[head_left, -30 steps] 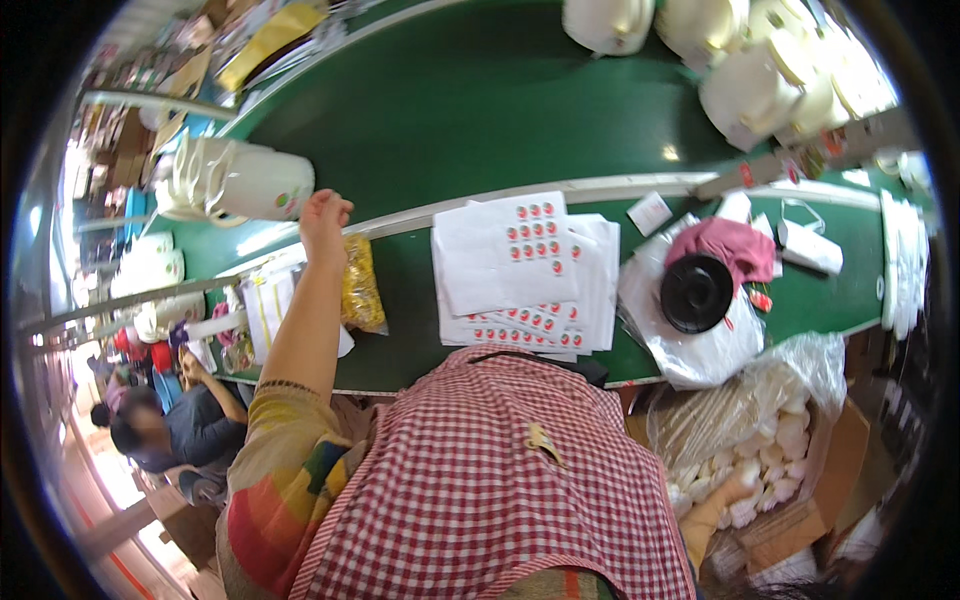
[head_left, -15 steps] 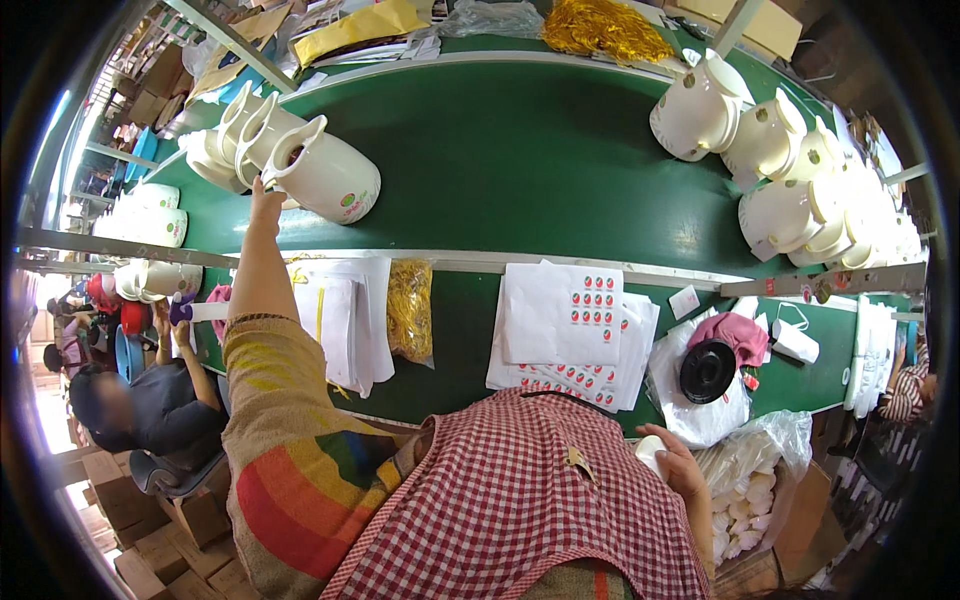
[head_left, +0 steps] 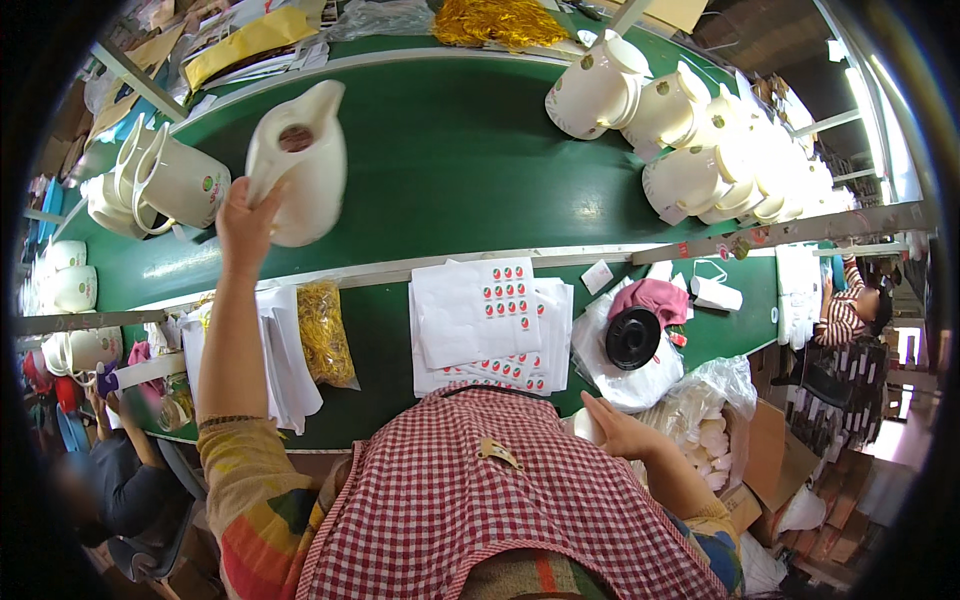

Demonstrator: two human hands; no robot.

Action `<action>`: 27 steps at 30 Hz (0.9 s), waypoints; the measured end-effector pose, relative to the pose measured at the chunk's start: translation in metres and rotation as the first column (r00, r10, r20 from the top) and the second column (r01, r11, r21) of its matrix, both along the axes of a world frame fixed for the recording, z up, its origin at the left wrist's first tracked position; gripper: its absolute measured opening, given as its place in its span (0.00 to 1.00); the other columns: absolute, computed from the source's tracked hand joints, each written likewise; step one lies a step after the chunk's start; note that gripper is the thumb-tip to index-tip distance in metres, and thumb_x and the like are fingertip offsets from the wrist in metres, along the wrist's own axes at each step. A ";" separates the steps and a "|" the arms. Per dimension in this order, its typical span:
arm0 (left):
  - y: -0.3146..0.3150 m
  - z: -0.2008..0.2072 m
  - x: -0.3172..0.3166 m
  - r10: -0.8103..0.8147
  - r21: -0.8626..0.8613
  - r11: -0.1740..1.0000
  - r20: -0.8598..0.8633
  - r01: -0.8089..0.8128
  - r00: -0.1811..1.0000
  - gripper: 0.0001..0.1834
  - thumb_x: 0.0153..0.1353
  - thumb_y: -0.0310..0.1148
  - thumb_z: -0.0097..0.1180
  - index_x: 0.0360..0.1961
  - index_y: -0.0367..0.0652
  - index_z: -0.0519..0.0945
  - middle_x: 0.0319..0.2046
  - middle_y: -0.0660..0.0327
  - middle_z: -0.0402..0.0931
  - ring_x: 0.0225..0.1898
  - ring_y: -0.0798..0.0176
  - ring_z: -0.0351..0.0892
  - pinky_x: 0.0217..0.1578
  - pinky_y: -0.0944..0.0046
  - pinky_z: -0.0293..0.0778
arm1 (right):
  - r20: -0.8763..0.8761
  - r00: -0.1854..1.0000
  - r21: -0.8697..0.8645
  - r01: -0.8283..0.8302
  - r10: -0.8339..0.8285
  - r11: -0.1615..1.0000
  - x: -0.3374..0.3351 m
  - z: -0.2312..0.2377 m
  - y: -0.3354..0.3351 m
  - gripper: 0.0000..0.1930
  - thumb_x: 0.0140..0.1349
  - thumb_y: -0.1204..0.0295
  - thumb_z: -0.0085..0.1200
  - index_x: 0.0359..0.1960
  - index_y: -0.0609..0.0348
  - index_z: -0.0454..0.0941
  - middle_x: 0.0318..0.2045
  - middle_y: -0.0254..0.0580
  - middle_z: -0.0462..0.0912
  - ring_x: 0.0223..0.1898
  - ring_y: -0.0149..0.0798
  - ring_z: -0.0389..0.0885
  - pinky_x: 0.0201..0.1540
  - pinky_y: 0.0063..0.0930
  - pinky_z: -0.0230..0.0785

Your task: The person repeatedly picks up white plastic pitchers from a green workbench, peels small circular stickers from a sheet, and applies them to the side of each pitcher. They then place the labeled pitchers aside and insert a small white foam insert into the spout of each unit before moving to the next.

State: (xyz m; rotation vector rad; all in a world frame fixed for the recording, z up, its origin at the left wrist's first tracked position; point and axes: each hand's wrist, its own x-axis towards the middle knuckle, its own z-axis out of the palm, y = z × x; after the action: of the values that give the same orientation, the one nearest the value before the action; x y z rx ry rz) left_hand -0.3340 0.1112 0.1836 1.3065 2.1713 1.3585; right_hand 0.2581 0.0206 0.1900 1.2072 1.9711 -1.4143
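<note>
My left hand point(head_left: 248, 222) is closed on the handle of a cream plastic pitcher point(head_left: 314, 190), lifted over the green conveyor belt with its open top and spout showing. Left of it stand other cream pitchers point(head_left: 182, 184) with small printed stickers. Near the apron's edge, my right hand point(head_left: 622, 430) holds a small white rounded piece point(head_left: 584, 427), partly hidden by the fingers. Sheets of red-and-green round stickers point(head_left: 478, 318) lie on the worktop in front of me.
More pitchers point(head_left: 690, 180) crowd the belt's right side. A black round lid point(head_left: 632, 338), a pink cloth point(head_left: 650, 297) and a bag of gold tinsel point(head_left: 322, 335) lie on the worktop. A box of white pieces point(head_left: 712, 450) stands at lower right. A co-worker point(head_left: 125, 470) sits at left.
My left hand has lifted the pitcher off the belt, away from the group, and turned it. My right hand has come in toward the apron with the white piece. The view has swung right.
</note>
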 end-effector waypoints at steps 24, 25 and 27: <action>0.057 -0.014 0.217 -0.492 -0.043 0.870 -0.053 0.491 0.869 0.15 0.46 0.39 0.71 0.32 0.43 0.82 0.29 0.54 0.82 0.30 0.51 0.82 0.33 0.60 0.76 | -0.421 0.832 0.814 0.169 0.363 0.555 -0.156 0.035 0.245 0.45 0.41 0.67 0.68 0.66 0.55 0.63 0.63 0.50 0.66 0.62 0.53 0.67 0.63 0.40 0.63; 0.057 -0.014 0.216 -0.492 -0.060 0.870 -0.045 0.489 0.869 0.15 0.45 0.37 0.72 0.33 0.43 0.82 0.30 0.54 0.82 0.31 0.52 0.83 0.34 0.60 0.76 | -0.387 0.833 0.827 0.124 0.396 0.548 -0.157 0.040 0.248 0.45 0.40 0.67 0.68 0.65 0.55 0.63 0.63 0.49 0.66 0.62 0.53 0.67 0.63 0.39 0.64; 0.057 -0.013 0.214 -0.493 -0.059 0.870 -0.064 0.490 0.867 0.15 0.45 0.37 0.72 0.33 0.43 0.82 0.30 0.54 0.82 0.31 0.52 0.83 0.34 0.60 0.76 | -0.344 0.824 0.843 0.060 0.450 0.534 -0.158 0.044 0.253 0.45 0.38 0.68 0.68 0.65 0.53 0.64 0.64 0.46 0.66 0.62 0.52 0.66 0.62 0.40 0.65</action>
State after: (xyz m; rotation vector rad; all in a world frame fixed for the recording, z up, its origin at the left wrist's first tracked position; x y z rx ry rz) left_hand -0.1203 0.1686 0.1701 1.7650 1.7161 1.0630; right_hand 0.1000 0.2739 0.2340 0.8426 3.2944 -0.6497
